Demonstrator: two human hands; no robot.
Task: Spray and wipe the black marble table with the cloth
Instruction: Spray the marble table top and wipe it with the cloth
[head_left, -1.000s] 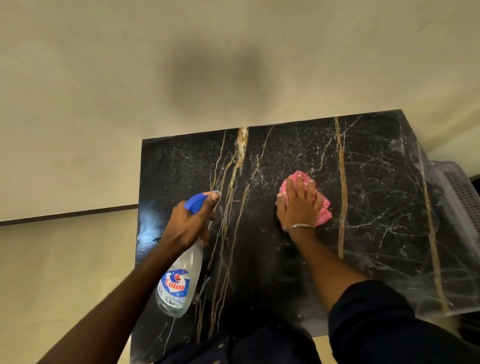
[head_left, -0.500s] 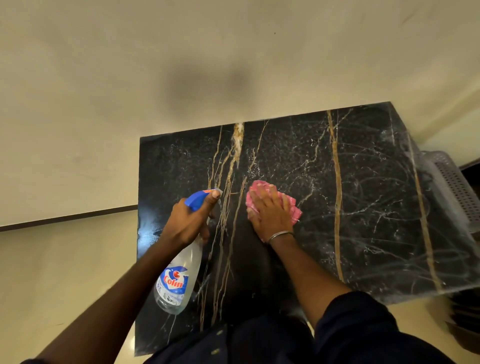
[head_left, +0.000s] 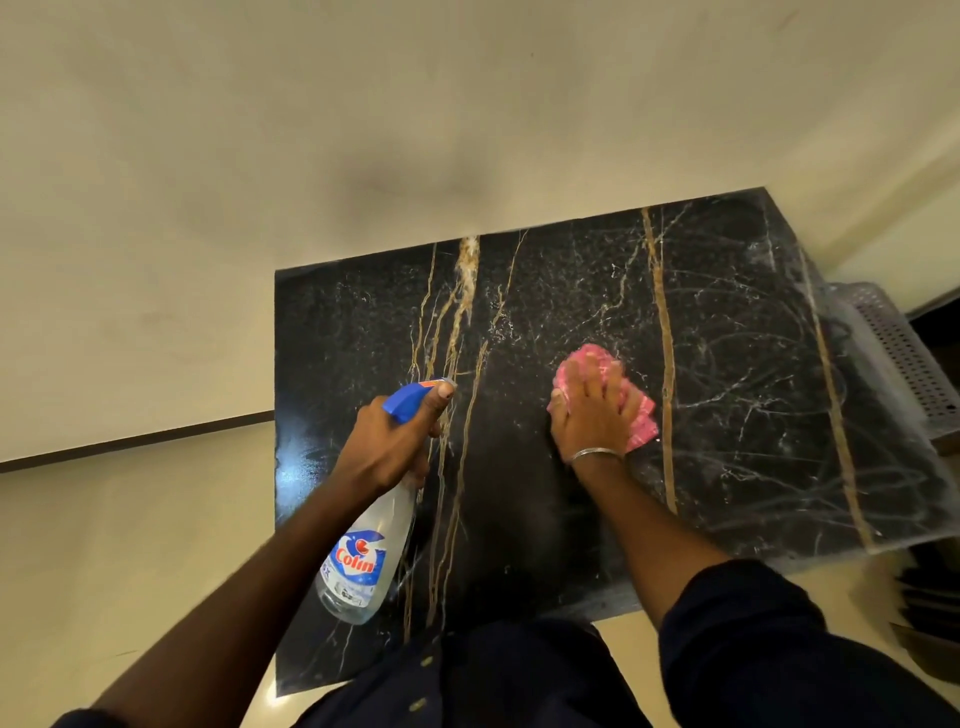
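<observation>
The black marble table (head_left: 753, 415), veined in gold and white, fills the middle of the head view and stands against a cream wall. My right hand (head_left: 592, 415) presses a pink cloth (head_left: 640, 418) flat on the tabletop near its centre, fingers spread over it. My left hand (head_left: 392, 441) grips a clear spray bottle (head_left: 363, 556) with a blue trigger head and a "Colin" label, held above the table's left half with the nozzle pointing away from me. Faint wet smear marks show on the right part of the surface.
A grey perforated plastic piece (head_left: 904, 358) sits just off the table's right edge. Dark objects (head_left: 930, 613) lie on the floor at the lower right. The cream wall (head_left: 363, 130) backs the table, and pale floor (head_left: 130, 545) lies to its left.
My right hand slid the cloth left toward the bottle, then back right to the table's centre. My left hand and the bottle have barely moved.
</observation>
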